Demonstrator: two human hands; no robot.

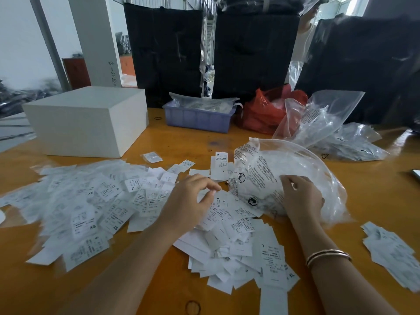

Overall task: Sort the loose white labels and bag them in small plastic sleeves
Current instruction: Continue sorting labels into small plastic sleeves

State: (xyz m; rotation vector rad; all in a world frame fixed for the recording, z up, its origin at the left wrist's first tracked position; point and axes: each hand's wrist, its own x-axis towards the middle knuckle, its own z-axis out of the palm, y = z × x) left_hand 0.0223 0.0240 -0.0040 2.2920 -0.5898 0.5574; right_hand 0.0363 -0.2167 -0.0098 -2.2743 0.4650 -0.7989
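Right hand [302, 196] grips clear bag [284, 169] — left hand [193, 201] fingers labels [91, 201].

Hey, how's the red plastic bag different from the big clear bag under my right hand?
The red plastic bag is opaque and untouched at the table's far edge; the big clear bag is see-through, printed with black text, nearer, with the right hand on it. Both are crumpled plastic.

Garment packing workshop: black bundled stacks [254, 53], label piles [91, 201], polybags [322, 123].

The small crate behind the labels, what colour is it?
The crate is pale blue-purple plastic, seen in the head view.
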